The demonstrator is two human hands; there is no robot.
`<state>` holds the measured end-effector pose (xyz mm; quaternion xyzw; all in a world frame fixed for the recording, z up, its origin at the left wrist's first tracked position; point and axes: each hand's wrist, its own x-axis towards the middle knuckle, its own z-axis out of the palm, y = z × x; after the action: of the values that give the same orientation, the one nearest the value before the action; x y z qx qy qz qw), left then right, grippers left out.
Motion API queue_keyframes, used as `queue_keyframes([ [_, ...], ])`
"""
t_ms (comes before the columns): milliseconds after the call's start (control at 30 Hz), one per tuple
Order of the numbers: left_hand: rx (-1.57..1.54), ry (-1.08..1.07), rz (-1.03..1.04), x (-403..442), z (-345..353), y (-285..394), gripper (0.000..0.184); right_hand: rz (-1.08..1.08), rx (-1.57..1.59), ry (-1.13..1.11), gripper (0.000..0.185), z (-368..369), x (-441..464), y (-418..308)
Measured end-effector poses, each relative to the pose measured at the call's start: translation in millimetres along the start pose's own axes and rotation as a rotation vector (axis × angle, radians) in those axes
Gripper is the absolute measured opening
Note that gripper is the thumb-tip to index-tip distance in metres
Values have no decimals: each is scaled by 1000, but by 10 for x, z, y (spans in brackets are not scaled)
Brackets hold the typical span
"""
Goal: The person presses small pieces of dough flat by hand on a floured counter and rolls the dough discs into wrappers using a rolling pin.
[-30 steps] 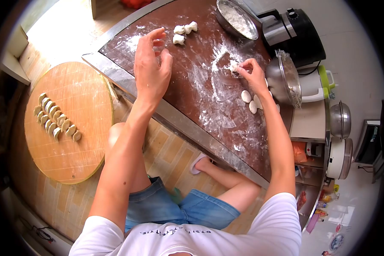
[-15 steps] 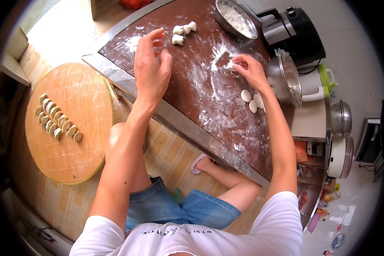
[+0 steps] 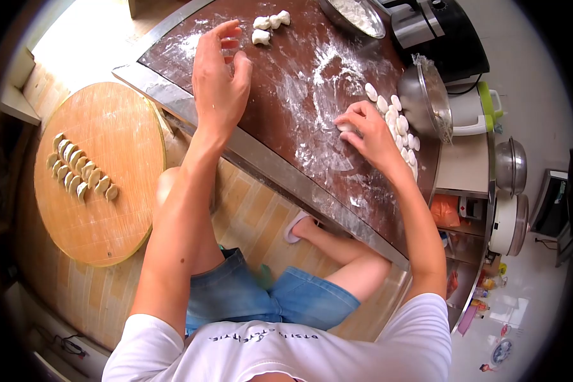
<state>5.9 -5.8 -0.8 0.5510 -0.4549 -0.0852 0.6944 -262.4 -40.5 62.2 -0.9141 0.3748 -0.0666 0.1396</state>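
My left hand (image 3: 221,86) hovers over the floured brown table with its fingers loosely curved and the thumb apart; nothing is in it. Beyond its fingertips lie several short lumps of dough (image 3: 261,37). On the floured surface, my right hand (image 3: 369,134) pinches a small dough piece (image 3: 346,128) between thumb and fingers, which partly cover it. Just right of that hand is a cluster of flattened white dough pieces (image 3: 402,125), some hidden behind the hand and forearm.
A metal bowl with plastic wrap (image 3: 424,102) stands beside the cluster. Farther back are a bowl of flour (image 3: 356,16) and a black appliance (image 3: 452,41). To the left, a round wooden board (image 3: 127,210) carries rows of dumplings (image 3: 83,165).
My right hand has moved toward me along the table, still pinching a dough piece. More of the flattened pieces beside it now show. The left hand keeps its pose; the view has shifted slightly.
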Motion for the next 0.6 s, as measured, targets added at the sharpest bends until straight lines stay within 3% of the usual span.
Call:
queue_keyframes([
  [200,-19,7,16,1,14,37,35,124,170,9,28,35,-55,-59],
  [300,-14,3,15,-7,12,29,35,224,136,-12,29,69,-39,-45],
  [333,-13,3,15,-5,11,26,35,156,46,14,31,71,-43,-32],
  [400,-11,6,15,-7,6,21,35,19,-131,65,39,63,-35,-36],
  [500,-7,-4,4,-28,19,37,35,-5,7,298,65,131,274,-136],
  [600,-24,-9,-14,-20,26,53,35,5,-243,175,81,680,392,-17],
])
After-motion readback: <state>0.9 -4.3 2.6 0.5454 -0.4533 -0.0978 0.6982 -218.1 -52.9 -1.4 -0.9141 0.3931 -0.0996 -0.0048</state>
